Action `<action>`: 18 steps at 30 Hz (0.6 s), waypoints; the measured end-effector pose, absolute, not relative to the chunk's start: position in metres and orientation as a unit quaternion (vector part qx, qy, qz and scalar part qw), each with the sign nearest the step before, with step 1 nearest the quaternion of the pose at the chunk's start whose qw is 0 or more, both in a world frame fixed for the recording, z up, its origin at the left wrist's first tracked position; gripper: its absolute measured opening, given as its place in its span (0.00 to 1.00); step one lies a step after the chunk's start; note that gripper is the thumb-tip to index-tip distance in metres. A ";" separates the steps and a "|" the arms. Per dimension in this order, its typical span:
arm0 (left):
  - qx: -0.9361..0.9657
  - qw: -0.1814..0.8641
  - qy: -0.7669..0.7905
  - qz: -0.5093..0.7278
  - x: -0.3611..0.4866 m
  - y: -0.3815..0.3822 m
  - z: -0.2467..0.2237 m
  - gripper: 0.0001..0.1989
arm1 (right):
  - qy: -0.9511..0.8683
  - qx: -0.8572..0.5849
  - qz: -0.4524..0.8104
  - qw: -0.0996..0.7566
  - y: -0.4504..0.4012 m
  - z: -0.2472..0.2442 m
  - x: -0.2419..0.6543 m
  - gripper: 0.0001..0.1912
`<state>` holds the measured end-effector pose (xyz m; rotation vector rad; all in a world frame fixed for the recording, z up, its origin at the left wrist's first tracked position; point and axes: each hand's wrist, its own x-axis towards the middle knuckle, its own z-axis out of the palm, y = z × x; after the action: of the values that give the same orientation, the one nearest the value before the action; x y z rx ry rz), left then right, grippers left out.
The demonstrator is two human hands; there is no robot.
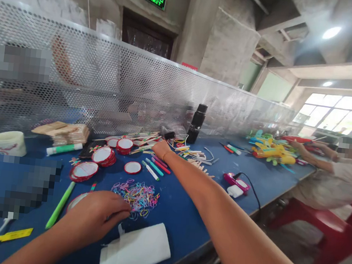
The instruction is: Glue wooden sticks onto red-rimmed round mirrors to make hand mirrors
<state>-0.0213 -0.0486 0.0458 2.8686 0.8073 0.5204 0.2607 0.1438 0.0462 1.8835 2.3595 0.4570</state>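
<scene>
L hand (101, 211) is at the L edge of the loose rubber-band pile (139, 198) on the blue table (187, 211), fingers curled narrow, can't tell if w/ a band or not. R hand (161, 149) is at the far side nr thin sticks (146, 147), grip hidden, can't tell; colored markers (156, 167) lie btwn it & the pile.

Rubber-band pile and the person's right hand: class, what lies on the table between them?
The head view shows slim pens, pink, teal and white, lying side by side between the rubber-band pile and the right hand.
</scene>
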 end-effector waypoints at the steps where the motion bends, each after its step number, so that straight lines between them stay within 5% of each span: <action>1: 0.947 0.062 0.268 0.166 -0.021 -0.047 0.046 0.16 | 0.768 0.622 0.143 0.045 0.142 0.047 0.260 0.10; 9: 0.927 0.082 0.322 0.176 -0.024 -0.041 0.050 0.18 | 0.730 0.676 0.091 -0.035 0.112 0.085 0.251 0.15; 15: 0.799 0.205 0.444 0.350 -0.023 -0.037 0.049 0.25 | 0.773 0.599 0.028 -0.210 0.022 0.083 0.195 0.12; 18: 0.753 0.316 0.436 0.379 -0.016 -0.042 0.051 0.32 | 0.782 0.447 -0.161 -0.403 -0.037 0.058 0.164 0.09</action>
<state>-0.0162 -0.0421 0.0508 1.9817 1.1471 0.9985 0.1637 -0.0369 0.0582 1.9384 3.3938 -0.7004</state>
